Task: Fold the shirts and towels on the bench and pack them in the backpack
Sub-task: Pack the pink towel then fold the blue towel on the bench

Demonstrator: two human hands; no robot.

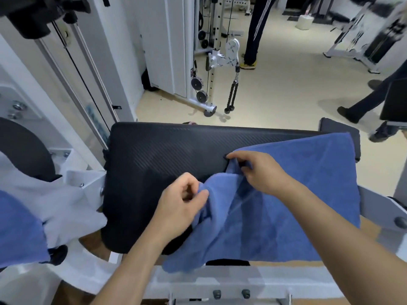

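Nearest, the blue towel [297,201] droops over the near edge of the black desk [158,150] and covers its right half. Its far edge runs up to the desk's far rim, and the left half of the padding lies bare, with room to spread cloth. Just above the overhang the left grip [184,203] has its fingers curled and pinches a bunched fold at the towel's left border. Slightly farther in, the right grip [262,170] pinches that same border, knuckles bent, with cloth gathered under the fingertips. Off the desk's left end lie one white cloth [61,201] and a second blue towel [19,227], touching each other. Beyond the far rim is open pale floor [286,89] with one cable machine [211,62]. Two people are there: a person in striped trousers [257,34] and a walking person [370,100] at the right.
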